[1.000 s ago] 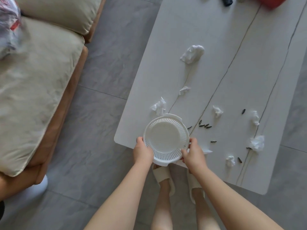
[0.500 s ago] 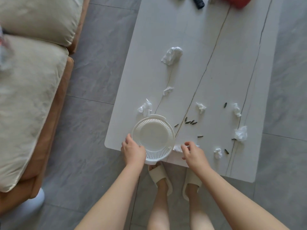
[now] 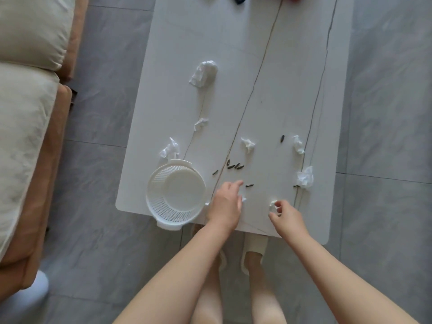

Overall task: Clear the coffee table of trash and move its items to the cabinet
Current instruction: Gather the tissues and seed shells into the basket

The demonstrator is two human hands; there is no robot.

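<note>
hands left basket, perhaps pinching tissue.

perforated white plastic basket; matt smooth veined table top; crumpled paper tissues.

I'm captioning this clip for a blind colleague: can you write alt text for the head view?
Seen from above, a person's right hand pinches a small tissue scrap on a white coffee table, the left hand reaching towards scattered seeds. An empty white basket sits at the table's near-left edge.
</note>
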